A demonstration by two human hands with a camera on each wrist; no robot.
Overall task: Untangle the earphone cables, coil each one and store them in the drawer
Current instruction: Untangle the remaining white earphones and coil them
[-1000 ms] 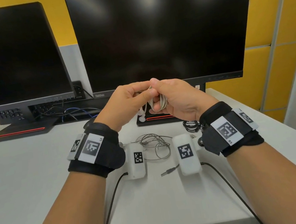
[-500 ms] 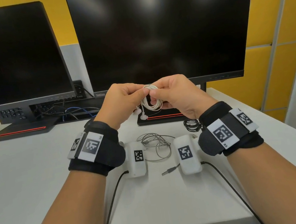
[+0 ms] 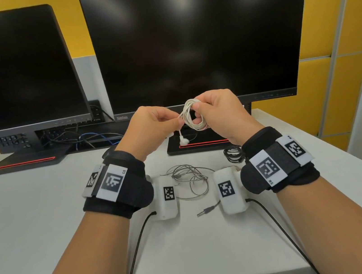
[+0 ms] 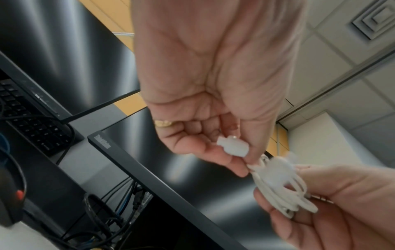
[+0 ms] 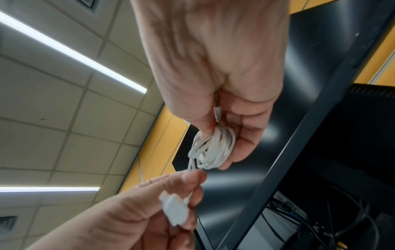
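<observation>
The white earphone cable (image 3: 192, 117) looks like smooth, slightly glossy plastic or rubber, and its earbuds (image 3: 183, 140) are matt white plastic. On the bench (image 3: 34, 221), a smooth matt white laminate, the grey earphone cable (image 3: 191, 177) at 6 o'clock from the white coil has a thin, shiny sheath and a bright metal jack plug (image 3: 205, 211). The black cable bundle (image 3: 232, 153) at 4 o'clock is dull rubber. Both monitors (image 3: 197, 39) show glossy, reflective black screens in matt plastic frames. The wrist straps (image 3: 122, 193) are matt black cloth with paper-like printed tags; the wrist camera housings (image 3: 167, 198) are satin white plastic. A gold metal ring (image 4: 163, 123) glints on the left hand (image 3: 150, 127).
</observation>
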